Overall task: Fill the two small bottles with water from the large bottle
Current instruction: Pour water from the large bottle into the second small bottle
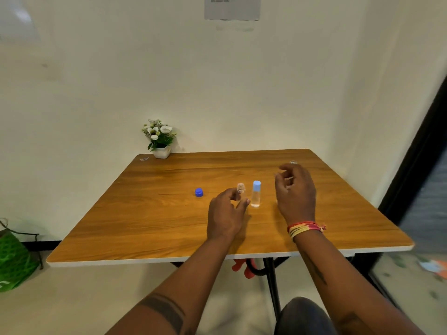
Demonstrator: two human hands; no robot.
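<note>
On the tabletop [145, 213], the open small bottle [241, 189] is held near its bottom by the left hand [226, 213], and the capped small bottle [256, 194] stands just beside it. The right hand [295, 192] is half curled in front of the big bottle [293, 162], whose top just peeks out, and whether it is gripped cannot be told. The small bottles can be knocked over by a bumping hand, and water can be spilled because the mouth is tiny.

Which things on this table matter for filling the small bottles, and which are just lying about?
For the job: open small bottle, capped small bottle, blue cap, large bottle mostly hidden behind the right hand.
Lying about: flower pot, green bag.
</note>
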